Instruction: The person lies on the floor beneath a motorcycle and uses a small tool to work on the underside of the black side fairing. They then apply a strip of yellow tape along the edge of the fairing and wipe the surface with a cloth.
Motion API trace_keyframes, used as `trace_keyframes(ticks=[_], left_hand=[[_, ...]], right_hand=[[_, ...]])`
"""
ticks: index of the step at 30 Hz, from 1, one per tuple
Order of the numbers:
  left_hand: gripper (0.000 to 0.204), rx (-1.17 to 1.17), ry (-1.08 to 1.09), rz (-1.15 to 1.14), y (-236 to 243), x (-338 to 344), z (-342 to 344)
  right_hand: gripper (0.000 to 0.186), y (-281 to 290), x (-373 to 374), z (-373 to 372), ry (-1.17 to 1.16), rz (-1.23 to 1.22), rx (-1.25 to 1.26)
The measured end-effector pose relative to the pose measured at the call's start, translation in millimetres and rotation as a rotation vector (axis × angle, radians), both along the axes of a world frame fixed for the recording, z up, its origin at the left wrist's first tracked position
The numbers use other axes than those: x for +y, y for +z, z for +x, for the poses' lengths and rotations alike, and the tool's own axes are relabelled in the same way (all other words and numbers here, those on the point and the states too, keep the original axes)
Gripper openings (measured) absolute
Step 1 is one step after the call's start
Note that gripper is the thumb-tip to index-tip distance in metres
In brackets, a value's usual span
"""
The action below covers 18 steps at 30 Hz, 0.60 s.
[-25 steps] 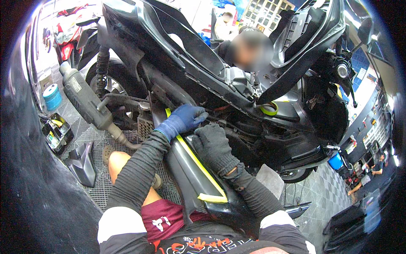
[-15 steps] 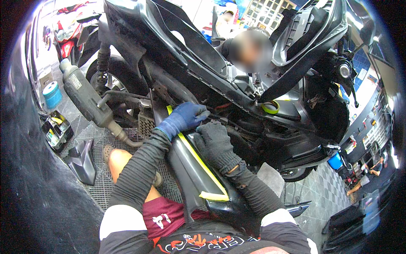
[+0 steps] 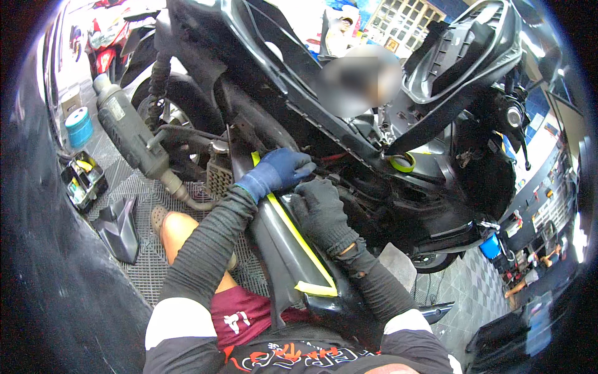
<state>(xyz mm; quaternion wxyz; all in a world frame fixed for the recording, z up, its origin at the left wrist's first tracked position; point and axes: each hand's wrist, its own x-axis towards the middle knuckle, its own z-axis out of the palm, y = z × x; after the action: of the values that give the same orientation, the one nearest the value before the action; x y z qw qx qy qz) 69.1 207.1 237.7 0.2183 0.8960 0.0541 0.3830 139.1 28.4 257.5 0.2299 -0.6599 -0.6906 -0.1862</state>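
Observation:
A black scooter body panel (image 3: 271, 246) lies lengthwise over my lap, with yellow tape (image 3: 316, 289) along one side and across its lower end. My left hand (image 3: 280, 171), in a blue glove, rests over the panel's upper part with its fingers curled. Just below and to the right, my right hand (image 3: 319, 209), in a dark grey knit glove, is closed at the panel's upper right edge. The fingertips of both hands nearly meet; whatever they pinch is hidden. Beyond them stands the partly stripped scooter (image 3: 249, 81).
The exhaust muffler (image 3: 128, 128) juts out at left. A tool tray (image 3: 84, 181), a blue-wrapped roll (image 3: 78, 126) and a loose dark fairing piece (image 3: 118, 230) are on the floor. A yellow-green tape roll (image 3: 403, 163) sits on the scooter. Another person (image 3: 355, 81) is behind it.
The view has shifted slightly, and the other person's head behind the scooter has turned and moved a little left. My hands hold nearly the same place on the panel.

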Motion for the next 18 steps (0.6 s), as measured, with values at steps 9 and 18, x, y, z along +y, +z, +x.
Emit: trace_keyframes(ticks=[9, 18], left_hand=[[0.038, 0.097, -0.017, -0.006, -2, 13, 2], [0.032, -0.294, -0.167, -0.285, -2, 17, 9]], right_hand=[[0.02, -1, 14, 7, 0.014, 0.066, 0.014], [0.021, 0, 7, 12, 0.009, -0.009, -0.041]])
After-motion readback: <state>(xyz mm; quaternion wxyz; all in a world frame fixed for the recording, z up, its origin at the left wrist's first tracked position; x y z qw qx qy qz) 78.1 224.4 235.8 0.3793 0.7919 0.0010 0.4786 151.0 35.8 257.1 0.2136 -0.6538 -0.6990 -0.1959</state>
